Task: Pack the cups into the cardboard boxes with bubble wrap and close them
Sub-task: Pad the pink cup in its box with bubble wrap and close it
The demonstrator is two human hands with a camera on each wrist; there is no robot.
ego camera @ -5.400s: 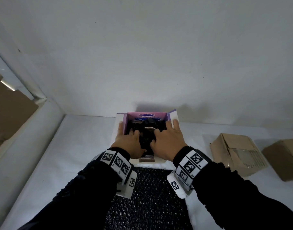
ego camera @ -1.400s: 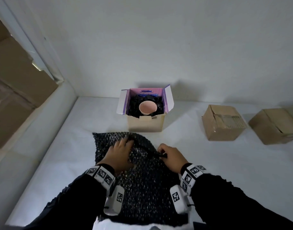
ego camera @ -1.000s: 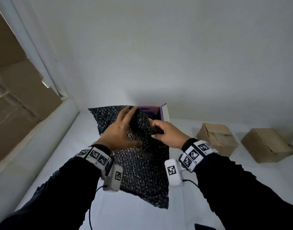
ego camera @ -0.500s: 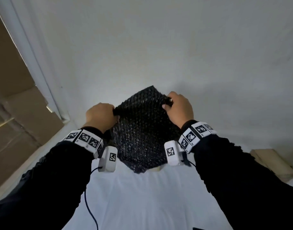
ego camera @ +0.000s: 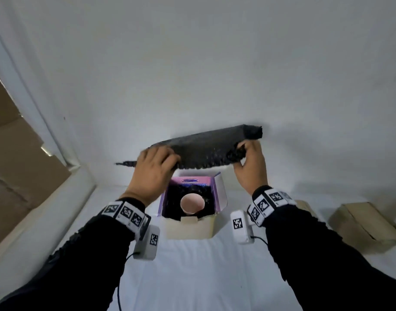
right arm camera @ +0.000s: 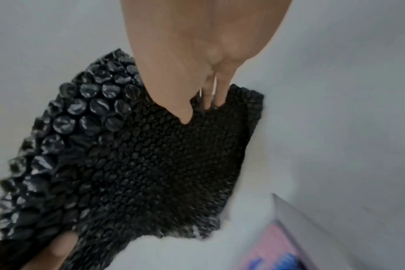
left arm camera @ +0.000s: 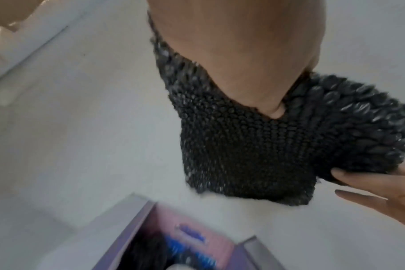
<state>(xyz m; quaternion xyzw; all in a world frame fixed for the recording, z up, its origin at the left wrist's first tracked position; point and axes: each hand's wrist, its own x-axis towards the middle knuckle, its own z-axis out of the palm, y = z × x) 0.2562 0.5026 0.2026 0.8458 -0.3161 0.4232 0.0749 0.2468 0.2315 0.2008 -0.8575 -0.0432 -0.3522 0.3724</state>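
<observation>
Both hands hold a black bubble wrap sheet (ego camera: 206, 151) nearly flat in the air, above and behind the open cardboard box (ego camera: 188, 228). My left hand (ego camera: 161, 162) grips the sheet's left end, and my right hand (ego camera: 246, 153) pinches its right end. The box has purple inner flaps and a black bubble wrap lining, with a pink cup (ego camera: 192, 203) upright in the middle. In the left wrist view the sheet (left arm camera: 254, 146) hangs under my left palm (left arm camera: 231, 54). In the right wrist view my right thumb and fingers (right arm camera: 197, 73) pinch the sheet (right arm camera: 150, 155).
A closed cardboard box (ego camera: 363, 227) lies at the right on the white table, and another closed box (ego camera: 305, 205) shows partly behind my right wrist. A white wall stands close behind. Brown cardboard (ego camera: 17, 158) leans at the left beyond a white ledge.
The sheet hung upright in front of the view half a second ago; now it is swung up and held nearly flat. The box and cup are in view again.
</observation>
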